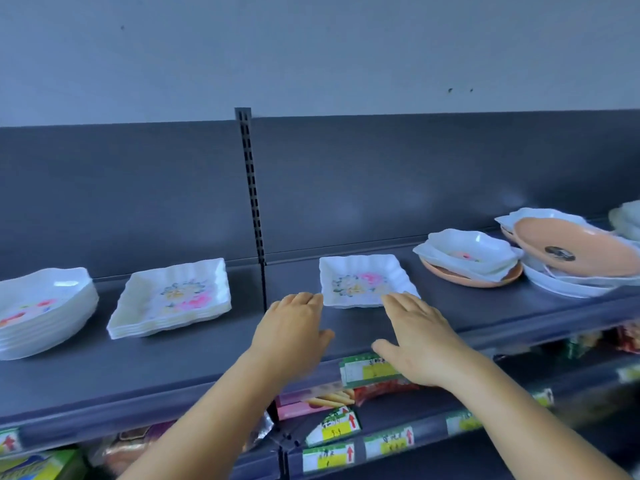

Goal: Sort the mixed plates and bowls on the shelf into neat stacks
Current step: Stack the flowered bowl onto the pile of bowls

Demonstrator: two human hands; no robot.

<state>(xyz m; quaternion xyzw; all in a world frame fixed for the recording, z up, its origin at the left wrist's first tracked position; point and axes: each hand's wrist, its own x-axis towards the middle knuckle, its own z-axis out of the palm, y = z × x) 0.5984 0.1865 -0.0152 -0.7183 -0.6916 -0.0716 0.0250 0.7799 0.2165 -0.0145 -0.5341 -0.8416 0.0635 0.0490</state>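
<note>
Long grey shelf (173, 358) bearing everything. At 3 o'clock, mixed pile (568, 258) of orange and white dishes, unsorted. At 9 o'clock, two neat white stacks (169, 299). Dead centre, lone square floral plate (363, 280), flat, fluted rim. Left hand (294, 323) and right hand (419, 334) both spread, empty, fingertips at its near edge. Probably light, stiff, glossy and slippery: best pinched by opposite rims.

Lower shelf: pink snack box (313, 403) near centre; price labels (329, 457) along front rail; grey wall (311, 46) far behind.
</note>
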